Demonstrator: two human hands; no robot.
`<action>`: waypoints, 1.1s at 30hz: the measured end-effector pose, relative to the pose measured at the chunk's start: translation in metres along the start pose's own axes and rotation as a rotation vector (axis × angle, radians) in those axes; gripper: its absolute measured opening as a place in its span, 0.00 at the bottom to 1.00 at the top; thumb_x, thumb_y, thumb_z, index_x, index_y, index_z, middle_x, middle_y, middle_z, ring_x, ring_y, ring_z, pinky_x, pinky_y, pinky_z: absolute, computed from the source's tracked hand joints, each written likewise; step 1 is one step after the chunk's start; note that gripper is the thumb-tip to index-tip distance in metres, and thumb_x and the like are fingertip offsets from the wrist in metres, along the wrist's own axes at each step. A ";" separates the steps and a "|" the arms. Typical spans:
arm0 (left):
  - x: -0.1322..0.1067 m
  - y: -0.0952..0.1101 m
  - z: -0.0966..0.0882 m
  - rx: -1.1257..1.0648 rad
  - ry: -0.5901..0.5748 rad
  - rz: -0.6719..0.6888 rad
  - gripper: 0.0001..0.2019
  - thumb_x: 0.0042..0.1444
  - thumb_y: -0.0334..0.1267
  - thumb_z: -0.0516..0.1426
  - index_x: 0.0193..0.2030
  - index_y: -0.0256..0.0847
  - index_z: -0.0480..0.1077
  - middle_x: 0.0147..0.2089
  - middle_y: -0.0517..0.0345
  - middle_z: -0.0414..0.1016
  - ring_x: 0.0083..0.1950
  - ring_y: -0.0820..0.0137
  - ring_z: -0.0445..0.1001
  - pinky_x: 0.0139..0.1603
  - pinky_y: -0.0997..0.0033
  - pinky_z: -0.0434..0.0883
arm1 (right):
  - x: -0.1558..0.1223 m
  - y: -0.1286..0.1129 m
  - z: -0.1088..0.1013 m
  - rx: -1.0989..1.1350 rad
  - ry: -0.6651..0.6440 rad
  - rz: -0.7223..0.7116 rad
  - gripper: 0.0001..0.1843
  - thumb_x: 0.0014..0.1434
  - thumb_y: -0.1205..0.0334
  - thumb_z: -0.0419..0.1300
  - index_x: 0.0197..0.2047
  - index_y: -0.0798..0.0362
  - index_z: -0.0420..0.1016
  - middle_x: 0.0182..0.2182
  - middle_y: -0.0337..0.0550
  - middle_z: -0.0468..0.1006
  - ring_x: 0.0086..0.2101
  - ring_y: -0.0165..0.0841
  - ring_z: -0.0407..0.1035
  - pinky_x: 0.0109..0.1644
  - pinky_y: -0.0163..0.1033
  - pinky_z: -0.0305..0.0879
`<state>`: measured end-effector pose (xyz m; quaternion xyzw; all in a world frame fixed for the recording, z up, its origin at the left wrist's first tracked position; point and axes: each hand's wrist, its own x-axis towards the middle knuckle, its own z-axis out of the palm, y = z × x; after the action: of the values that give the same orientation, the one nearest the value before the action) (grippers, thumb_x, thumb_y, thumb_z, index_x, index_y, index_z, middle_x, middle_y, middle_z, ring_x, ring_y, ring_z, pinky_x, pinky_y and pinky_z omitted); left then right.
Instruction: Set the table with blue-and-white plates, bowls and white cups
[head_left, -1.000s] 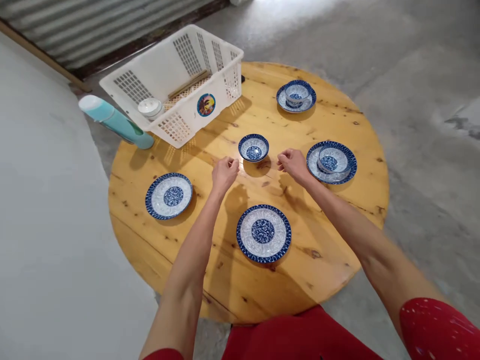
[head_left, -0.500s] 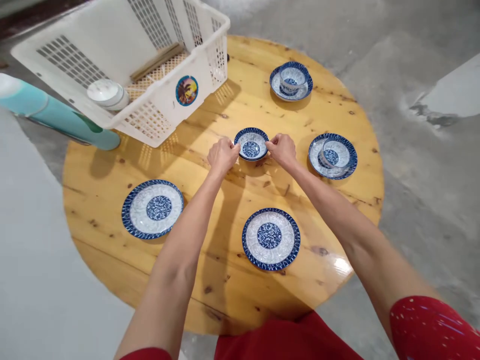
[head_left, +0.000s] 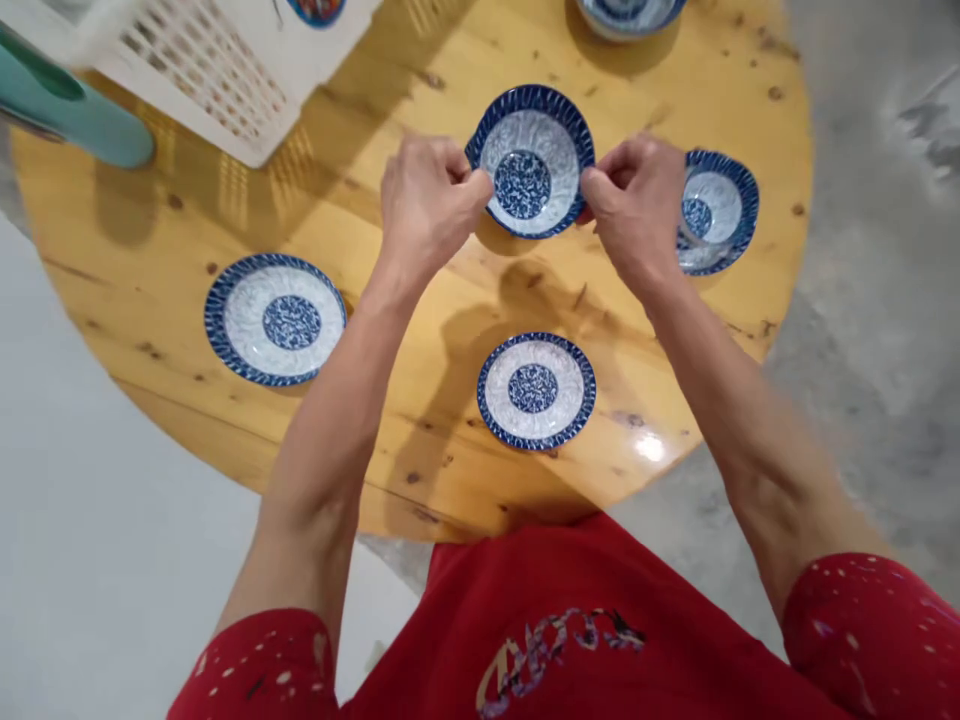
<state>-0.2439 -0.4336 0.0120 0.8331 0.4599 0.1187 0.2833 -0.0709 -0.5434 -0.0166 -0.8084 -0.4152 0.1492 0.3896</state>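
I see the round wooden table with the white basket at its far-left edge. My left hand and right hand pinch the blue-patterned bowl, raised above the empty plate near the table's front edge.

A small blue-and-white patterned bowl sits upright, raised above the counter, its rim pinched at left and right by both hands.

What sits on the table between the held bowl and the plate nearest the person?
Nothing: the head view shows bare wood, with shadow, between bowl and plate.
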 end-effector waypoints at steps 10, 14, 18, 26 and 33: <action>-0.159 -0.025 0.042 -0.163 -0.299 -0.070 0.12 0.56 0.41 0.53 0.24 0.40 0.65 0.22 0.60 0.65 0.32 0.69 0.69 0.35 0.70 0.61 | -0.187 0.028 -0.019 0.028 -0.065 0.260 0.08 0.57 0.58 0.59 0.28 0.51 0.69 0.20 0.37 0.72 0.22 0.30 0.68 0.28 0.36 0.66; -0.190 -0.032 0.063 -0.125 -0.329 -0.085 0.14 0.57 0.44 0.52 0.23 0.42 0.64 0.21 0.61 0.65 0.26 0.71 0.64 0.30 0.70 0.56 | -0.220 0.040 -0.013 0.044 -0.068 0.384 0.07 0.54 0.58 0.59 0.27 0.50 0.68 0.21 0.37 0.73 0.22 0.30 0.67 0.27 0.36 0.64; -0.204 -0.032 0.074 -0.122 -0.311 -0.120 0.14 0.59 0.44 0.51 0.23 0.43 0.64 0.23 0.59 0.68 0.26 0.69 0.66 0.30 0.70 0.55 | -0.230 0.049 -0.007 0.063 -0.067 0.428 0.07 0.53 0.57 0.58 0.28 0.50 0.68 0.22 0.37 0.73 0.23 0.31 0.68 0.28 0.36 0.64; -0.205 -0.037 0.075 -0.028 -0.333 -0.154 0.13 0.60 0.46 0.51 0.28 0.44 0.68 0.27 0.56 0.73 0.32 0.62 0.73 0.33 0.69 0.59 | -0.230 0.051 -0.004 -0.010 -0.077 0.369 0.07 0.53 0.57 0.58 0.28 0.51 0.70 0.22 0.38 0.74 0.24 0.32 0.69 0.30 0.37 0.65; -0.201 -0.040 0.068 0.028 -0.402 -0.116 0.14 0.61 0.46 0.50 0.32 0.44 0.71 0.31 0.56 0.77 0.34 0.64 0.74 0.34 0.70 0.60 | -0.227 0.047 -0.005 -0.030 -0.116 0.372 0.07 0.53 0.57 0.58 0.28 0.52 0.69 0.21 0.37 0.74 0.22 0.32 0.69 0.30 0.37 0.64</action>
<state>-0.3510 -0.6096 -0.0540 0.8161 0.4430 -0.0729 0.3639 -0.1805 -0.7417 -0.0672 -0.8669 -0.2825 0.2588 0.3189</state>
